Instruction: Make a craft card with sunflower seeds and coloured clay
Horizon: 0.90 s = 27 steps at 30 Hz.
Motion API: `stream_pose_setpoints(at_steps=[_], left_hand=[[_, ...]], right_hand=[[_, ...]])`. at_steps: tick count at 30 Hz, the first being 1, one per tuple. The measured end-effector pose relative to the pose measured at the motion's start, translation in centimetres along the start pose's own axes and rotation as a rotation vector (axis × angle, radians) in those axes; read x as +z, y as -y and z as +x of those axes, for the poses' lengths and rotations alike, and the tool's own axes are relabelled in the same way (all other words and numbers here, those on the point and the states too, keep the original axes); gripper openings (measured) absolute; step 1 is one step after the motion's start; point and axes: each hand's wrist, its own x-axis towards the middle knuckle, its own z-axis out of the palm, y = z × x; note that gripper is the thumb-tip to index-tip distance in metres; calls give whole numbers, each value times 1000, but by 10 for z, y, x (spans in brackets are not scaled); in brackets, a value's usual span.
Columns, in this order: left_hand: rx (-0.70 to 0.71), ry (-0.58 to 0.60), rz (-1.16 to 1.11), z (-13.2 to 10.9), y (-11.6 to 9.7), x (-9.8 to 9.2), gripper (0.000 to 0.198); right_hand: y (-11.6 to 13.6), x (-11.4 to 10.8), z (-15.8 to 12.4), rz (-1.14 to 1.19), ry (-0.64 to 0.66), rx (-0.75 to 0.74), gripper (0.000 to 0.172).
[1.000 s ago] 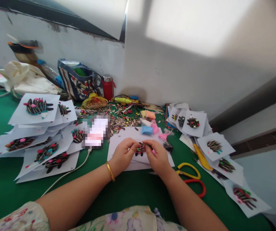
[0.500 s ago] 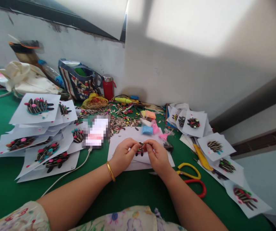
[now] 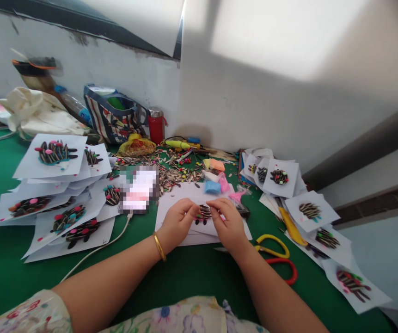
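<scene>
In the head view a small hedgehog-like figure of striped sunflower seeds (image 3: 204,212) lies on white paper (image 3: 167,203) between my two hands. My left hand (image 3: 181,219) is at its left, thumb and fingertips pinched together; anything between them is too small to make out. On the other side, my right hand (image 3: 227,223) is also pinched, its fingertips close to the figure's right end, their contents hidden. Just beyond the hands lie a blue clay packet (image 3: 212,187) and a pink clay packet (image 3: 223,183).
Papers with seed figures are piled at left (image 3: 60,157) and right (image 3: 311,212). Scissors (image 3: 275,247) lie by my right forearm, near a yellow-handled cutter (image 3: 291,226). A phone (image 3: 139,189) with a white cable sits left. Loose seeds (image 3: 181,175) and a red flask (image 3: 156,127) are behind.
My hands have drawn slightly apart, the left fingertips shifting left and the right ones right, so more of the seed figure shows. The surrounding things stay where they were.
</scene>
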Motion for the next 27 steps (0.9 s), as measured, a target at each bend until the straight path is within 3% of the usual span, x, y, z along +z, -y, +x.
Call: stream_pose_setpoints(at_steps=[6, 12, 19, 24, 27], left_hand=[[-91, -129, -46, 3, 7, 2, 16], [-172, -30, -87, 4, 1, -2, 29], [-76, 115, 54, 0, 6, 2, 45], [-26, 146, 66, 0, 8, 0, 45], [-10, 97, 178, 6, 8, -5, 34]], right_hand=[[-2, 0, -3, 28, -29, 139, 26], [2, -2, 0, 2, 3, 7, 23], [8, 5, -2, 68, 123, 52, 15], [6, 5, -1, 99, 129, 50, 13], [-2, 4, 1, 68, 71, 66, 10]])
